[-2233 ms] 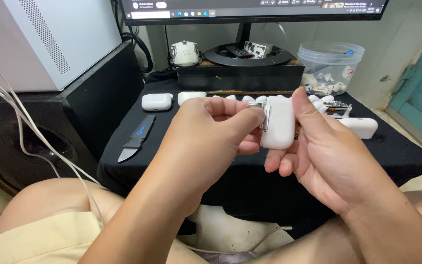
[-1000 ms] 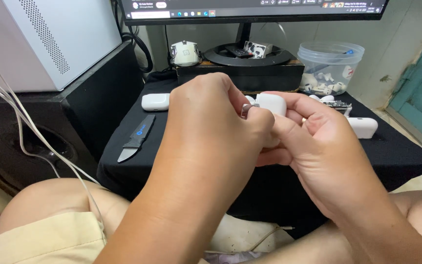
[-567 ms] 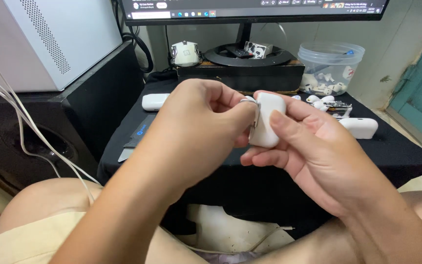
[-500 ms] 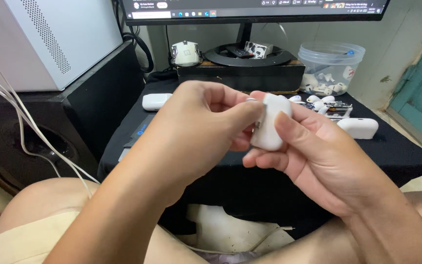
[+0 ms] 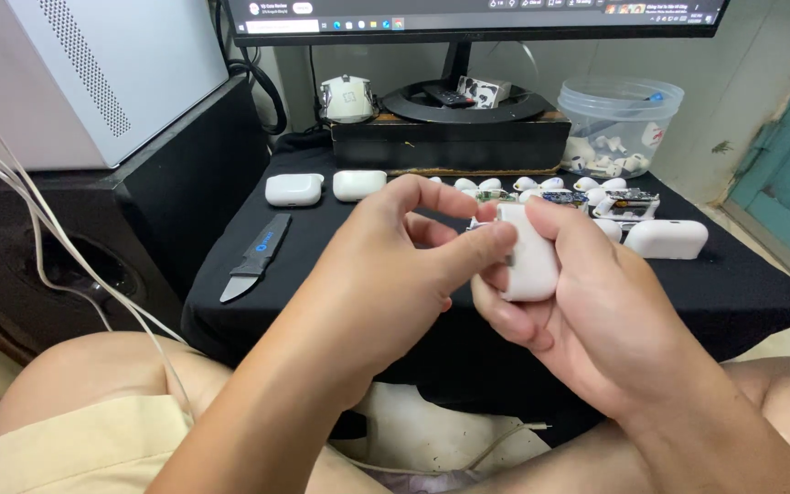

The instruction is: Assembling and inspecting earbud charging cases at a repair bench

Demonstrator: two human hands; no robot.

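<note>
Small white rounded plastic earbud case [image 5: 530,265]: smooth, glossy, held upright above the black-draped surface [image 5: 742,293]; its top left edge and lower end are hidden by fingers. It is enclosed by the right hand [image 5: 596,320] in a closed grip. The left hand [image 5: 386,274] is pinched at its top; what is pinched cannot be made out.

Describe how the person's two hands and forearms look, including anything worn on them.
Both the left hand and the right hand are bare: no gloves, and no rings or watch in view. The forearms are uncovered, with no sleeves showing. The fingers have short, plain nails.
</note>
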